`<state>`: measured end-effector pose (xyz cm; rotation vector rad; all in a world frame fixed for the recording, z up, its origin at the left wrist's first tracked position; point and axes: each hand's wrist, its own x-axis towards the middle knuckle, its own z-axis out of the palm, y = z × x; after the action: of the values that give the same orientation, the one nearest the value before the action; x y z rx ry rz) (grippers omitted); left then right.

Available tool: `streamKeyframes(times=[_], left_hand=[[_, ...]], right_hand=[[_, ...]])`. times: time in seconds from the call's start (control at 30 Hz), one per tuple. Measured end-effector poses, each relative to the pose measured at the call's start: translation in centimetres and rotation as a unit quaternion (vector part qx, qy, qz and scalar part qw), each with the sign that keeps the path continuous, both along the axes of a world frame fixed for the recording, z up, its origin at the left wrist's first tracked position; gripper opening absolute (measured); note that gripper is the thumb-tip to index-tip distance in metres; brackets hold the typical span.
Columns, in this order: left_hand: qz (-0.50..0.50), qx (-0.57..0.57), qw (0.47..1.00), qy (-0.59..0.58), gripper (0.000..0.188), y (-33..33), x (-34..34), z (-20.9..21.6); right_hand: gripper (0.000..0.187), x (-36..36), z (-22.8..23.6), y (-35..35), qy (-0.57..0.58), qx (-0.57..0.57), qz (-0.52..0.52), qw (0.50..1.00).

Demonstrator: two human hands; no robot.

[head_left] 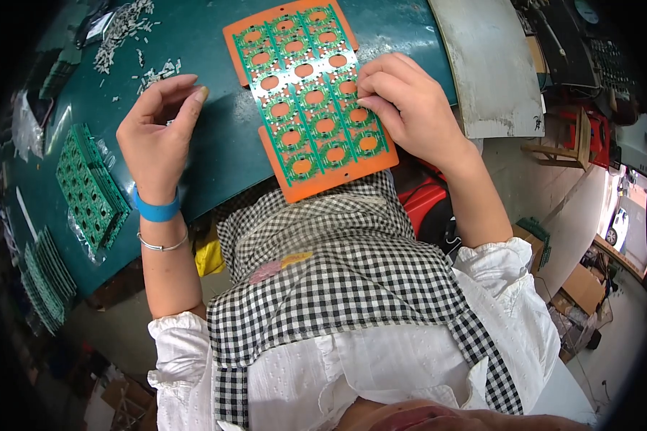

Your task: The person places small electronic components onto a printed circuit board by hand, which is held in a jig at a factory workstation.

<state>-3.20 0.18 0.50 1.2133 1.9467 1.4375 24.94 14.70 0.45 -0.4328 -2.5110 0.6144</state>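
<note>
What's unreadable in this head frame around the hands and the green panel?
- Right hand: fingertips pinch at the green circuit panel edge; whether they hold a small part is too small to tell, head view.
- Left hand: curled fingers hide anything it holds.
- Orange carrier plate: its right edge is hidden under the right hand.
- Small white parts: too small and blurred near the rim to identify.
- Stacked green panels: count unclear, fisheye bends them.

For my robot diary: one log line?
right hand: fingertips on green circuit panel | left hand: empty, on green table | panel on orange tray
</note>
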Motion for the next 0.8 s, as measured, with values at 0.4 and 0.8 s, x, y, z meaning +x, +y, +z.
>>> streamKeyframes(times=[0.4, 0.8], left_hand=[[-0.034, 0.082, 0.969, -0.230, 0.021, 0.8, 2.8, 1.6], [-0.103, 0.062, 0.975, -0.187, 0.030, 0.8, 5.2, 2.0]], right_hand=[[0.021, -0.2, 0.1, -0.2, -0.018, 0.054, -0.001, 0.998], [0.020, 0.0, 0.2, -0.2, -0.040, 0.044, 0.008, 0.998]])
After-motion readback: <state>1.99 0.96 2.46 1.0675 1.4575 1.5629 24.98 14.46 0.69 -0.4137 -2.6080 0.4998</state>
